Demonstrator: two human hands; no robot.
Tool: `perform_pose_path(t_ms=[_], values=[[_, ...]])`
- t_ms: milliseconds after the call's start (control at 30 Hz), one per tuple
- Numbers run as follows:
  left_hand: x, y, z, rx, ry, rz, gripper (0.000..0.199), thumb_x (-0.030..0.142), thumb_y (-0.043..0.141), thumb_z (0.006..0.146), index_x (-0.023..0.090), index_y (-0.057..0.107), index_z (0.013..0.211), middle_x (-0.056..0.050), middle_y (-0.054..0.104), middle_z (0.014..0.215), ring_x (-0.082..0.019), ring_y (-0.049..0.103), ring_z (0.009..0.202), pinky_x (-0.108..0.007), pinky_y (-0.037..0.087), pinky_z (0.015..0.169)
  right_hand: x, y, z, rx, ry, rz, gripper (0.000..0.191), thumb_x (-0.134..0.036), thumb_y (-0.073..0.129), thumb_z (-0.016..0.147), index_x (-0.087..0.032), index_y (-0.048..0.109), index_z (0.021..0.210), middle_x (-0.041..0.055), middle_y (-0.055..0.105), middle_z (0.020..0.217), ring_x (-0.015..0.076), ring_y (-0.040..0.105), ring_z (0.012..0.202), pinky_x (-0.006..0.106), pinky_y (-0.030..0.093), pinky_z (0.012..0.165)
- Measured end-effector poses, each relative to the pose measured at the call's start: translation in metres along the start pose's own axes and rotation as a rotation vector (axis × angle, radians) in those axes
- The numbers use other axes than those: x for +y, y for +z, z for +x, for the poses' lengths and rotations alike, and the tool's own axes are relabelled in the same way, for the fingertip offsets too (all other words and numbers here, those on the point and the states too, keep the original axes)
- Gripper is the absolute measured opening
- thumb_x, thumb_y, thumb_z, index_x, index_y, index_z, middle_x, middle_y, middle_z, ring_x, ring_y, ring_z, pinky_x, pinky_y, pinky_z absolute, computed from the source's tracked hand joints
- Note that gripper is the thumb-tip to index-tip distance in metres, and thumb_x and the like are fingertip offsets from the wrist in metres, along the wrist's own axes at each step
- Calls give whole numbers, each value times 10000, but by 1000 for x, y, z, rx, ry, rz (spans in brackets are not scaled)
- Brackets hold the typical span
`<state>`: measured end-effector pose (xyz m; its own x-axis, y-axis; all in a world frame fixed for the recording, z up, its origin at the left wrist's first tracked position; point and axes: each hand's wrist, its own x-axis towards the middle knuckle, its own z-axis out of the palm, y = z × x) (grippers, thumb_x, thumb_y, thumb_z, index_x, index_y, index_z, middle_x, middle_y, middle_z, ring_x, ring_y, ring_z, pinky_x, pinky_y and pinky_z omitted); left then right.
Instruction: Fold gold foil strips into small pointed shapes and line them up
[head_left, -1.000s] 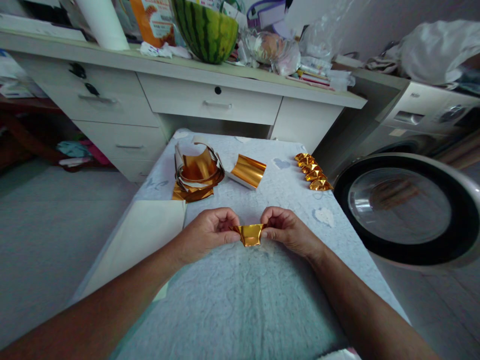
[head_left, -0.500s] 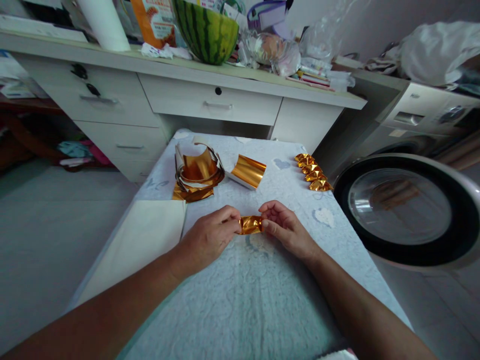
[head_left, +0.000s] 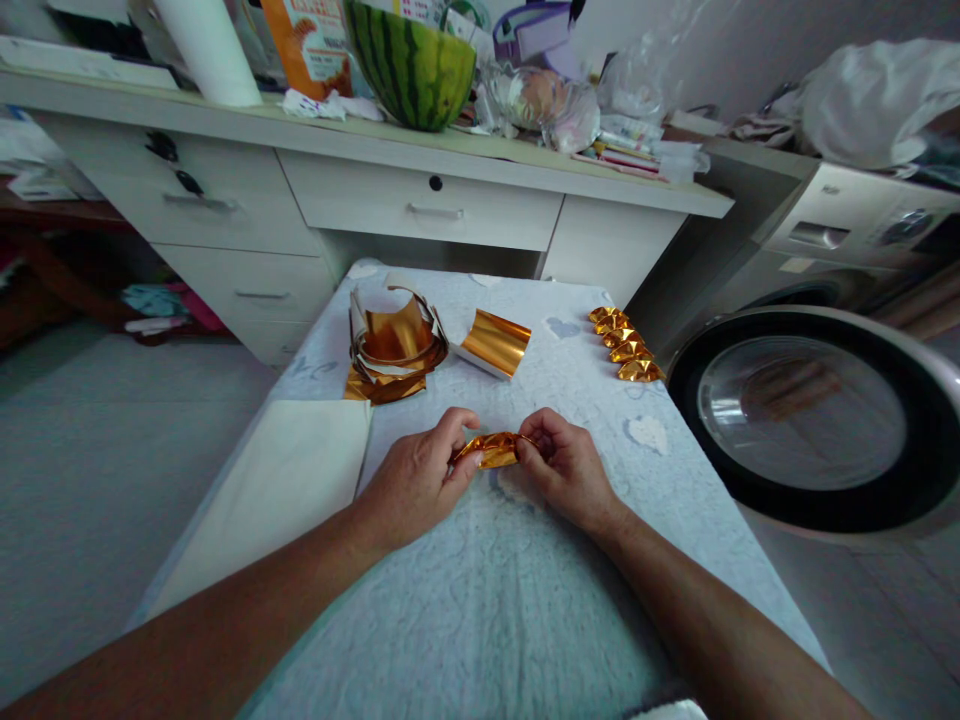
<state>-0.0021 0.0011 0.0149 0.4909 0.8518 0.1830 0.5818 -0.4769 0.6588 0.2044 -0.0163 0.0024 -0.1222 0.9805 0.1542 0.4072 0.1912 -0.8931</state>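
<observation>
Between my hands, just above the cloth-covered table [head_left: 525, 600], is a small folded piece of gold foil paper [head_left: 498, 452]. My left hand [head_left: 420, 475] pinches its left end between thumb and fingers. At the other end, my right hand [head_left: 566, 462] grips it with thumb and curled fingers. Beyond them lies a single curved gold foil sheet [head_left: 498, 342] with a pale underside. A curled stack of gold foil sheets [head_left: 397, 340] sits to its left. Several folded gold foil pieces [head_left: 626, 345] form a row near the table's right edge.
Pale paper or cloth [head_left: 277, 490] covers the table's left side. A white desk with drawers [head_left: 420, 200] stands behind, bearing a cut watermelon [head_left: 412, 70] and plastic bags. On the right, a washing machine's round door [head_left: 802, 415] hangs open beside the table.
The foil piece in my hands has tipped, and a creased fold now shows along its top. My left fingers have shifted on its end; my right fingers have curled in more tightly.
</observation>
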Motion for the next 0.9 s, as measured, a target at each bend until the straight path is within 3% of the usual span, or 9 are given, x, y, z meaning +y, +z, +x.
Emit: perform_pose_path(t_ms=[67, 167, 567, 900], values=[[0, 2, 1, 13, -33, -6, 246, 211, 474, 898, 229, 462, 1144, 60, 559, 665, -141, 557, 581, -246, 370, 581, -3, 1, -1, 0, -33, -44, 42, -224, 571, 849, -208, 540, 824, -29, 561, 642, 101, 488, 548, 216, 362, 509], [0, 3, 1, 19, -42, 15, 172, 209, 459, 907, 232, 508, 1070, 58, 581, 648, -142, 568, 574, -247, 371, 581, -6, 1, -1, -11, -61, -119, 14, -211, 549, 859, -213, 542, 847, -33, 575, 630, 101, 481, 528, 221, 348, 516], [-1, 4, 1, 33, -31, 92, 142, 239, 406, 952, 232, 532, 1017, 11, 690, 843, -173, 658, 720, -263, 414, 652, -11, 1, -4, -128, -119, -253, 77, -212, 433, 941, -215, 509, 929, -27, 584, 645, 120, 507, 533, 229, 343, 550], [-1, 5, 2, -11, -16, 92, 138, 231, 378, 966, 219, 515, 985, 9, 679, 812, -173, 663, 733, -268, 421, 664, -11, 2, -5, -132, -147, -310, 85, -207, 419, 937, -210, 504, 933, -15, 597, 665, 120, 532, 541, 219, 356, 549]])
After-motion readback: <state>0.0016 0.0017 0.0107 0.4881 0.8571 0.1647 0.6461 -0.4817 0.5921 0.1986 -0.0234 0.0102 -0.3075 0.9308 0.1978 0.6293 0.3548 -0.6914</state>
